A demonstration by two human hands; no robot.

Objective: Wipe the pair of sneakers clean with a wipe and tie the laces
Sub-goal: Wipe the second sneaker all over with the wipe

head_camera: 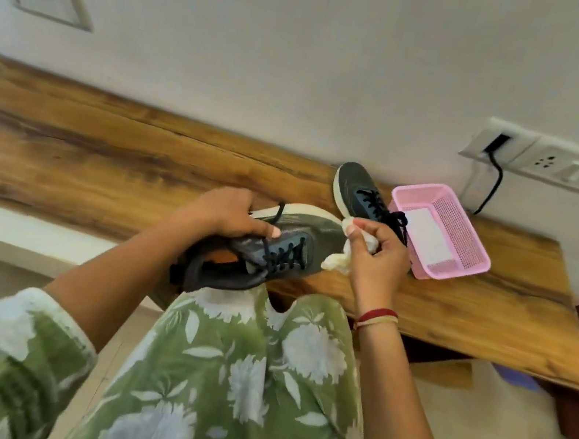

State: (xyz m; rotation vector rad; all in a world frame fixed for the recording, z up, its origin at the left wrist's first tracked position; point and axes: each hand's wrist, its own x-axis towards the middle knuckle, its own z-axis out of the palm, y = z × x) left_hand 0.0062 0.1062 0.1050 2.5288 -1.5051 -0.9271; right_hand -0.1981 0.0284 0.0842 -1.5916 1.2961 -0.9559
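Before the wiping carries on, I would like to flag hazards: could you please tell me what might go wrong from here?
The dark grey lace-up sneaker is held over the edge of the wooden table by the left hand alone; pressure from the crumpled white wipe in the right hand could twist it free.
Its loose black lace may snag fingers.
The second dark sneaker sits beside the pink plastic basket; a sweep could knock it.

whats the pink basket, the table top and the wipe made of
Pink basket: probably moulded plastic, matte, walls a fine perforated grid. Table top: wood or wood-look laminate, slight sheen, streaky brown grain. Wipe: soft cloth or tissue, crumpled in the right hand; can't tell which.
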